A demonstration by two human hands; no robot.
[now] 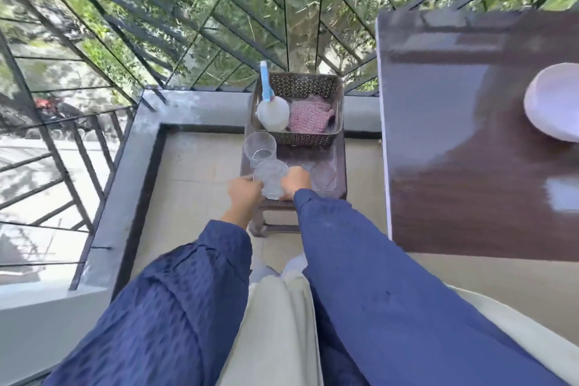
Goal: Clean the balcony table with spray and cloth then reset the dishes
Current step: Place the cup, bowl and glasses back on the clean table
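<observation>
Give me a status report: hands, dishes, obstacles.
Left hand and right hand both grip near glass at small stool. Second glass right behind. Spray bottle, cloth in basket. Bowl on table.

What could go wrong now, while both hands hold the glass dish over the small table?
1. The clear glass dish, gripped by the left hand and right hand, is right beside the glass tumbler; they may knock together and chip.
2. Both are near the left edge of the small table, above the hard floor; a slip could drop them.
3. The basket fills the far half, so room is tight.
</observation>
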